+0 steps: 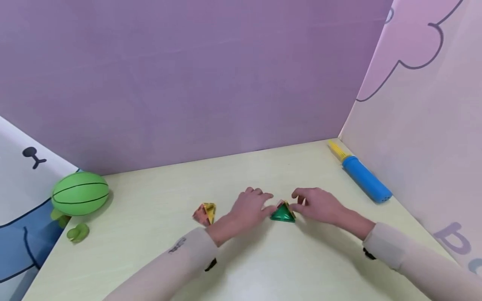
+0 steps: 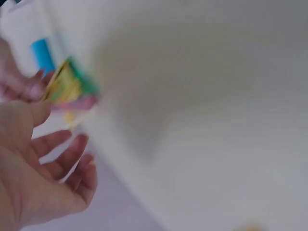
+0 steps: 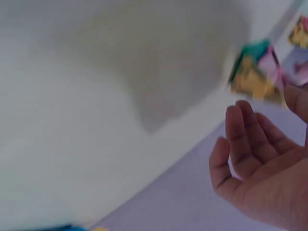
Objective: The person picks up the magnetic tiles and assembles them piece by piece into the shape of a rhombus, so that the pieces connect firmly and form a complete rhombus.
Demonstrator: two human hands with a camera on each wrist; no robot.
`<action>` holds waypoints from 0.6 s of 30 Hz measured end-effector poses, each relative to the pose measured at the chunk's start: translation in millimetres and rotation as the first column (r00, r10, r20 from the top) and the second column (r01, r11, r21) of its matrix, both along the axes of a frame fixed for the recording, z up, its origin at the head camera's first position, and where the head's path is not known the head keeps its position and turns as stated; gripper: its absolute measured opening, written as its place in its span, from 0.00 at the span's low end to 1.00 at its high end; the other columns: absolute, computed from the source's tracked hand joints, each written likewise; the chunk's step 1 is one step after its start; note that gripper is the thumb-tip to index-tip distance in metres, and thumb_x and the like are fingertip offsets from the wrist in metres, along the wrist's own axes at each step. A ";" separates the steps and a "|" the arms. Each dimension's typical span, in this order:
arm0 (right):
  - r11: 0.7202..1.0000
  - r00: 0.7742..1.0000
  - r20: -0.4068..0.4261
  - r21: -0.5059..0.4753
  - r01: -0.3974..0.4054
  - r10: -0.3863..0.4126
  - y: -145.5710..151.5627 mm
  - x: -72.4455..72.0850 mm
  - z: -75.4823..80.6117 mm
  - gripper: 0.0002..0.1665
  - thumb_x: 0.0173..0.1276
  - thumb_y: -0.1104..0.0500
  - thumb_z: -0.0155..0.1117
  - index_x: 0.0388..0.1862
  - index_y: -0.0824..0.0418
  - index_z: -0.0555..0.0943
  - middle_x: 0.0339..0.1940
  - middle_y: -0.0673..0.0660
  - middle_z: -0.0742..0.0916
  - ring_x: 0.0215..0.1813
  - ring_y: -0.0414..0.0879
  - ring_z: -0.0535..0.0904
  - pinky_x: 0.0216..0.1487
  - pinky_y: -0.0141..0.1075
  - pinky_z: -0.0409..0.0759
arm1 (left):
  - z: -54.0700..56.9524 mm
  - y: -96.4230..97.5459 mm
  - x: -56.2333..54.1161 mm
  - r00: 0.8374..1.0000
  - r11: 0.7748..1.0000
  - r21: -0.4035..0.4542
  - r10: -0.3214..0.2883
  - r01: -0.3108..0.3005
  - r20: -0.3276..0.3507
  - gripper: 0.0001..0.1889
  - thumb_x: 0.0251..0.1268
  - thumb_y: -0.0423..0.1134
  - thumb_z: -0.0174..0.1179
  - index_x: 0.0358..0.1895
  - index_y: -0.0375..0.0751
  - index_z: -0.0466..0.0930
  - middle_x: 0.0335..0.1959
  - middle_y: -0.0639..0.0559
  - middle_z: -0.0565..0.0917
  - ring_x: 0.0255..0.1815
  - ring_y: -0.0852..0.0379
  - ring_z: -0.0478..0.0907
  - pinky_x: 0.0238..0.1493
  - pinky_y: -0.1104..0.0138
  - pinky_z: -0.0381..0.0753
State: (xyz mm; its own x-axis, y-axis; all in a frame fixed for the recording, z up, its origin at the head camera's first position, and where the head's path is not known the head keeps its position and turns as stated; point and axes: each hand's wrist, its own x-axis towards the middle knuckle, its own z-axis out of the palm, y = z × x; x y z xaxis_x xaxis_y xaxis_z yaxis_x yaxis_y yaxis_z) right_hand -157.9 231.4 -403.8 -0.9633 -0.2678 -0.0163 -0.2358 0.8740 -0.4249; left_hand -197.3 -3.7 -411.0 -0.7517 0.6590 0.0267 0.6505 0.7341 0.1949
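Between the two hands, a small pyramid-shaped piece (image 1: 283, 214) stands on the table, with a shiny green face toward me. Patterned yellow and pink faces show on the pyramid (image 3: 255, 79) in the right wrist view. From the left, my left hand (image 1: 246, 207) reaches over the table, thumb tip right at the pyramid's side, other fingers loosely bent and apart from it. My right hand (image 1: 319, 205) comes from the right, its thumb at the opposite side and its fingers relaxed. A second pink-and-yellow pyramid (image 1: 204, 214) lies beside the left wrist.
A green ball (image 1: 80, 194) with black lines sits at the far left, near a small green curled object (image 1: 78, 233). At the right lies a blue hand pump (image 1: 366, 179) with a yellow nozzle, along the side wall. A purple wall (image 1: 226, 83) closes the back.
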 end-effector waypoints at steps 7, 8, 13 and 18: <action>0.980 0.980 0.032 0.012 -0.197 0.197 26.5 -19.2 8.2 0.26 0.68 0.60 0.67 0.64 0.63 0.77 0.56 0.60 0.84 0.57 0.56 0.78 0.56 0.50 0.80 | 61.1 -85.1 -16.7 0.986 0.994 0.111 -0.009 -0.010 0.169 0.20 0.77 0.50 0.54 0.65 0.47 0.78 0.53 0.51 0.85 0.55 0.51 0.81 0.60 0.53 0.77; 0.975 0.974 0.046 0.013 -0.223 0.222 27.3 -21.4 7.6 0.28 0.67 0.61 0.68 0.65 0.63 0.76 0.59 0.60 0.83 0.60 0.58 0.76 0.58 0.53 0.78 | 65.5 -98.5 -20.6 0.983 0.993 0.116 0.002 -0.024 0.186 0.20 0.76 0.50 0.55 0.65 0.47 0.77 0.53 0.51 0.84 0.56 0.50 0.81 0.60 0.53 0.77; 0.950 0.948 0.076 0.026 -0.311 0.309 23.2 -29.7 -0.3 0.36 0.63 0.64 0.70 0.71 0.59 0.73 0.67 0.61 0.78 0.67 0.61 0.69 0.63 0.58 0.74 | 63.2 -157.0 -37.4 0.967 0.987 0.104 0.093 -0.120 0.237 0.24 0.74 0.48 0.58 0.68 0.46 0.74 0.59 0.45 0.81 0.61 0.45 0.77 0.61 0.48 0.75; 0.932 0.928 0.099 0.016 -0.363 0.360 12.6 -34.0 -5.4 0.38 0.61 0.66 0.72 0.71 0.58 0.73 0.68 0.61 0.77 0.68 0.62 0.68 0.64 0.60 0.73 | 38.3 -193.8 -45.3 0.945 0.986 0.066 0.129 -0.156 0.301 0.30 0.69 0.48 0.64 0.70 0.39 0.71 0.63 0.36 0.77 0.65 0.36 0.72 0.63 0.44 0.72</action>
